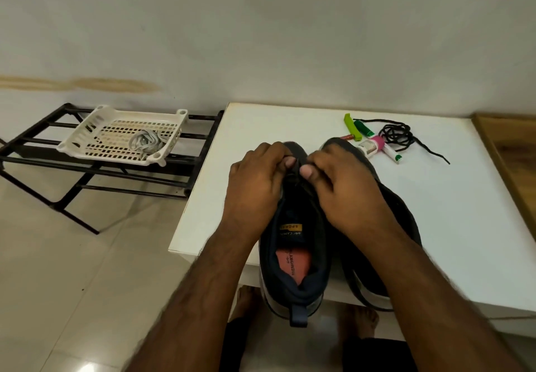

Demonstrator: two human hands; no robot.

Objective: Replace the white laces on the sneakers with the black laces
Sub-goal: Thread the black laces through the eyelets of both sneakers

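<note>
Your left hand and right hand are bare, with no rings or gloves, nails short. Behind each hand your forearm runs uncovered and lightly haired. Below them your feet are bare, above dark trousers.

Dark navy sneaker with a yellow tongue label and coral-red insole; second sneaker, right, dark grey-black. Black lace, far right, coiled on a white table. Grey-white laces in a cream perforated tray, left, on a black rack. Lime-green clip; green, pink and white tubes. Beige tiled floor.
</note>
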